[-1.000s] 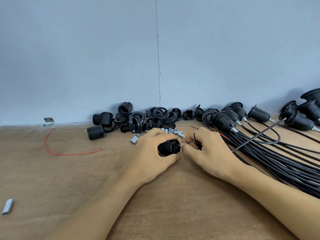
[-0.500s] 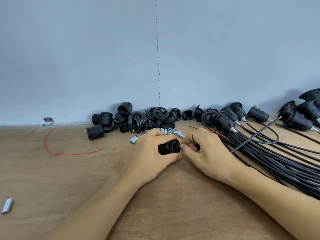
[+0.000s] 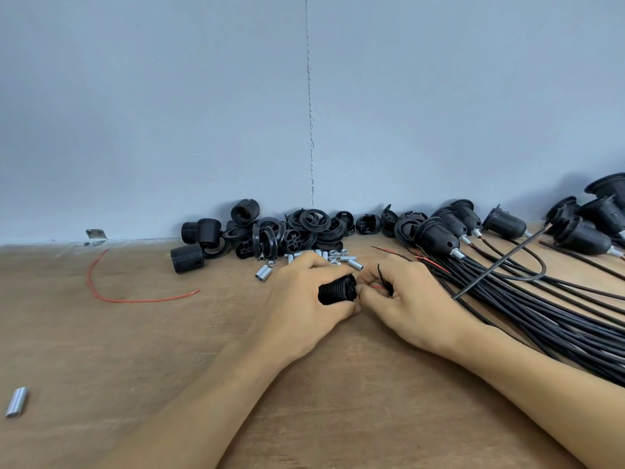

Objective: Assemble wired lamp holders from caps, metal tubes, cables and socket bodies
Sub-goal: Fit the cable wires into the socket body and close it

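Note:
My left hand point(image 3: 304, 299) grips a black ribbed socket body point(image 3: 336, 290) lying on its side on the wooden table point(image 3: 135, 350). Right beside it, my right hand point(image 3: 409, 299) pinches the thin red and black wire ends point(image 3: 380, 286) of a cable at the socket's end face. A black cable point(image 3: 500, 269) rises from behind my right hand toward the far right. Small metal tubes point(image 3: 338, 257) lie just beyond my fingers.
Loose black caps, rings and socket bodies point(image 3: 287, 231) are heaped along the wall. Finished lamp holders point(image 3: 449, 228) with a bundle of black cables point(image 3: 541, 309) fill the right side. A red wire point(image 3: 101, 292) and one metal tube point(image 3: 16, 402) lie at the left.
Both hands stay in place. My right fingers have worked the wire ends closer against the socket's end.

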### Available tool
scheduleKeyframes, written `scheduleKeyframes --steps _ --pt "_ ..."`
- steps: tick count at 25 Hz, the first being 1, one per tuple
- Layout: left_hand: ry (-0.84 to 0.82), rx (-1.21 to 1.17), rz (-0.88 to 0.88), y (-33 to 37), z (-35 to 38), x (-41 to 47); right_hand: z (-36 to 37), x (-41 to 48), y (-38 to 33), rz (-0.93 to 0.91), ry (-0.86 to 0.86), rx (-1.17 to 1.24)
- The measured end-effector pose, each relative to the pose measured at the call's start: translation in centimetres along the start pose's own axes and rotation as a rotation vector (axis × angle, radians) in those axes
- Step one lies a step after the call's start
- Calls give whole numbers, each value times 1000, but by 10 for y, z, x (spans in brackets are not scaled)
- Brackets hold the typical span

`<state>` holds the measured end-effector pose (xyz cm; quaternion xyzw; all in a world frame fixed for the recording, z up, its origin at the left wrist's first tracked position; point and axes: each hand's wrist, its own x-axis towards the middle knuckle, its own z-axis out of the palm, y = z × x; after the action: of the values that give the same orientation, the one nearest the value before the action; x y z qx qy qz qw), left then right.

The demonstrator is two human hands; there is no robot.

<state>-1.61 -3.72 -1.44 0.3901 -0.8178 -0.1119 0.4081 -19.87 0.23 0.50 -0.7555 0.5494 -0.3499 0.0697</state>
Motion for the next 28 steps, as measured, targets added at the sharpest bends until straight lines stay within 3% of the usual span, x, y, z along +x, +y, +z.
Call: scheduleKeyframes --steps 5,12,28 --pt "-38 -27 -10 -1 1 0 0 0 3 8 4 27" --pt "59 -41 -77 -2 5 3 3 4 10 77 82 90" --pt "-13 -78 -104 4 3 3 3 -1 5 67 53 34"
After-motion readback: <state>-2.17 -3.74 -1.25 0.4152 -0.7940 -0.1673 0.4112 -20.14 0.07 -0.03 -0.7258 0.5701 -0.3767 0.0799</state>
